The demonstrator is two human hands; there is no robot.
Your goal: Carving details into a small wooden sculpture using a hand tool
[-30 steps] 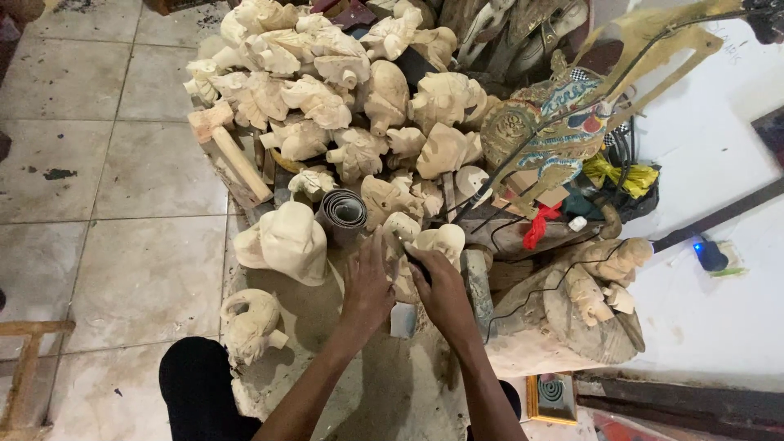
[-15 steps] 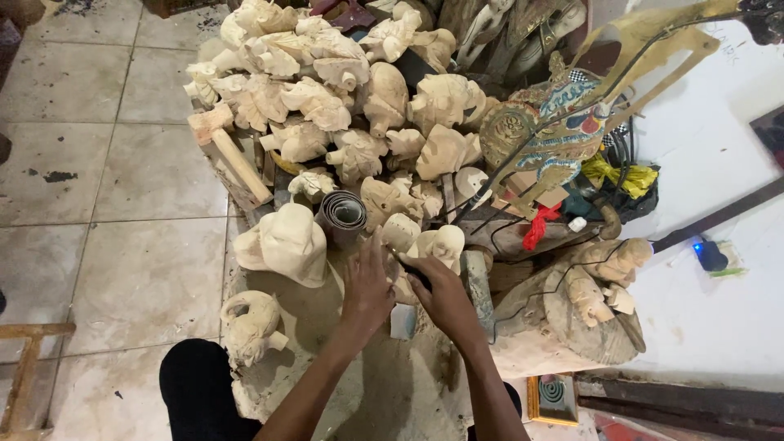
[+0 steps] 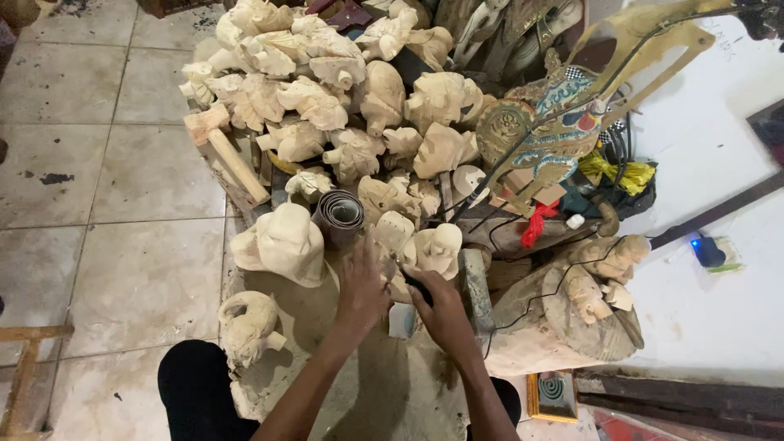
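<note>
the left hand lay fingers spread on a small pale wood carving, rough-cut and matte. the right hand sat just beside it, fist closed around a dark tool whose tip met the same carving. the carving rested at the near edge of a heap of similar unpainted carvings, lumpy and cream-coloured. a roll of grey sandpaper stood just left of it, next to a rounded hat-shaped carving. a wooden mallet lay at the heap's left. a flat painted puppet leaned to the right, above the tiled floor.
</note>
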